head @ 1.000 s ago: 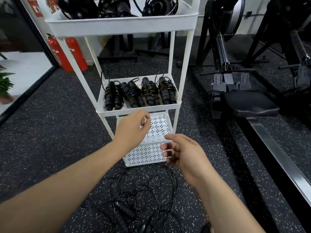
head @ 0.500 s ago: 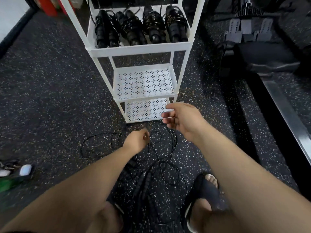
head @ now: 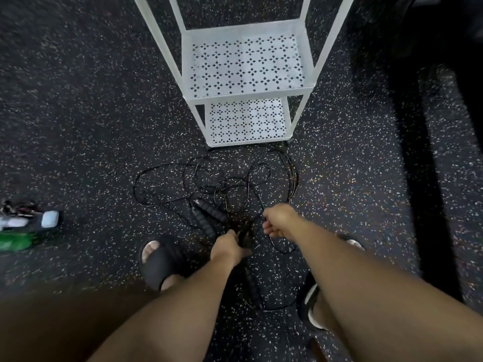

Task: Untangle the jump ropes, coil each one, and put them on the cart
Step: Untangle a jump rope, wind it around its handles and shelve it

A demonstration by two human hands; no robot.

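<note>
Black ropes (head: 217, 184): tangled on floor (head: 78, 126).
Left hand (head: 227, 248): reaching down, grip tight round handle (head: 245, 237).
Right hand (head: 281, 222): grip pinching ropes.

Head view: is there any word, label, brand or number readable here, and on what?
None readable.
The white cart shows only a punched pattern; the jump ropes and sandal bear no visible print; the white and green things at the left edge are too blurred to read.
</note>
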